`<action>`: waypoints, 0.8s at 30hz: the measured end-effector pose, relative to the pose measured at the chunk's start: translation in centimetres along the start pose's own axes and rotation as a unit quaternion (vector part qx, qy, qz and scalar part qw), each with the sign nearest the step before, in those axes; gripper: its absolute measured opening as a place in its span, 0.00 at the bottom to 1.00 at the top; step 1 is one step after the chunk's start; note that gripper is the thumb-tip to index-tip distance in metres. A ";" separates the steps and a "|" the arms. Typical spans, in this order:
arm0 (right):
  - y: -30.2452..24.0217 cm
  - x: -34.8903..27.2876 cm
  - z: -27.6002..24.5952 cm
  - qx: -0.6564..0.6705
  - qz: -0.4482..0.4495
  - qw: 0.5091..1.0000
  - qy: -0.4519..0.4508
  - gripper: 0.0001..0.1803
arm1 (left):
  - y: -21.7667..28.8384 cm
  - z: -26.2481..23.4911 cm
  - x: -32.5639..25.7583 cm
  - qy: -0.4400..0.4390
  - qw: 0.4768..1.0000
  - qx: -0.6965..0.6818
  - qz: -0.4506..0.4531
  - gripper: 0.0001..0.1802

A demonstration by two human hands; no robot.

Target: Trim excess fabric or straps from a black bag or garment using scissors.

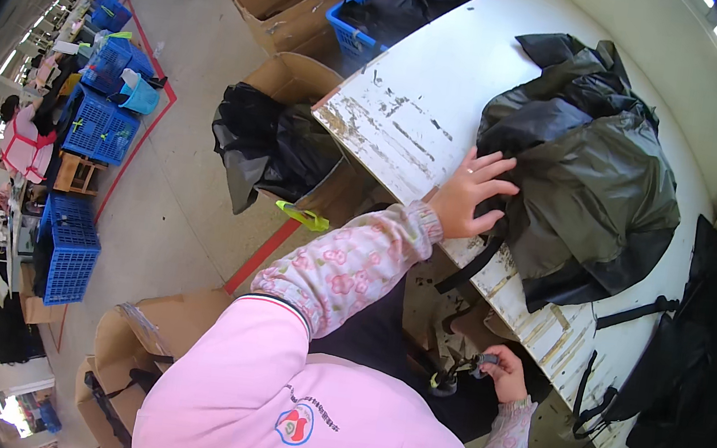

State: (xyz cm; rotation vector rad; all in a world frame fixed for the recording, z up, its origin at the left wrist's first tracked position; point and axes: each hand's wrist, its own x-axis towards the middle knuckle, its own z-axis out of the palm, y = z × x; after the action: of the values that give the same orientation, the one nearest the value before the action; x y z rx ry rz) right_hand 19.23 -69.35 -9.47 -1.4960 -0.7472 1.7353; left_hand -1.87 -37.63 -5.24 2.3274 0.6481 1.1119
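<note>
Left hand (pixel 469 195): centre of the frame, forearm in a pink floral-print sleeve (pixel 354 264) reaching up from the lower middle. Palm down, fingers spread and open, resting flat on the near edge of a heap of dark grey-black fabric garments (pixel 579 175); nothing is gripped.

Right hand (pixel 503 373): lower right of centre, below the table edge, wrist bent, fingers curled closed around a small dark tool with a grey handle (pixel 474 364). The tool's exact kind is too small to tell.

Heap of dark fabric: upper right of the frame, on a worn white-painted wooden table (pixel 410 96) with chipped paint. It touches the left hand and lies well above the right hand. A black strap (pixel 470 260) hangs from it over the table edge, just below the left hand.

Surroundings: brown cardboard box holding black fabric (pixel 274 142), left of the table; blue plastic basket with dark cloth (pixel 351 31), top centre; stacked blue plastic crates (pixel 75 234), left edge; further black garments (pixel 700 356), right edge. Another person in a pink top (pixel 24 143) sits at far left.
</note>
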 end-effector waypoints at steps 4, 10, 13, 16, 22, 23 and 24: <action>-3.1 -5.0 1.1 0.140 -0.121 0.982 0.028 0.12 | 0.8 -5.7 -3.6 0.201 0.979 0.000 -0.039 0.16; -10.3 -6.6 0.1 0.273 -0.280 0.891 0.229 0.15 | -11.3 -12.6 -18.7 0.363 0.882 0.076 -0.293 0.13; -10.2 -6.7 -4.2 0.271 -0.295 0.850 0.341 0.17 | -8.2 -12.0 -14.3 0.328 0.903 -0.041 -0.276 0.13; -9.6 -5.9 -8.0 0.220 -0.234 0.825 0.465 0.16 | -4.3 -11.0 -6.9 0.154 0.944 -0.194 -0.221 0.12; -4.8 -3.2 -15.4 0.098 -0.158 0.801 0.570 0.21 | 0.8 -3.9 8.1 0.004 0.988 -0.137 -0.075 0.18; -4.3 -3.0 -15.9 0.047 -0.140 0.791 0.593 0.22 | 1.4 -2.9 10.0 -0.006 0.992 -0.102 -0.069 0.19; -4.7 -2.9 -15.4 -0.036 -0.116 0.787 0.604 0.19 | 1.6 -2.1 11.4 -0.016 0.996 -0.064 -0.066 0.21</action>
State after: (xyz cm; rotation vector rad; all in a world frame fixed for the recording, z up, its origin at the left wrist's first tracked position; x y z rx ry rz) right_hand 35.35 -69.46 -6.51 -2.0238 -0.2476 0.3062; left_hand 3.13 -31.62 3.49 2.1561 0.6873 1.0249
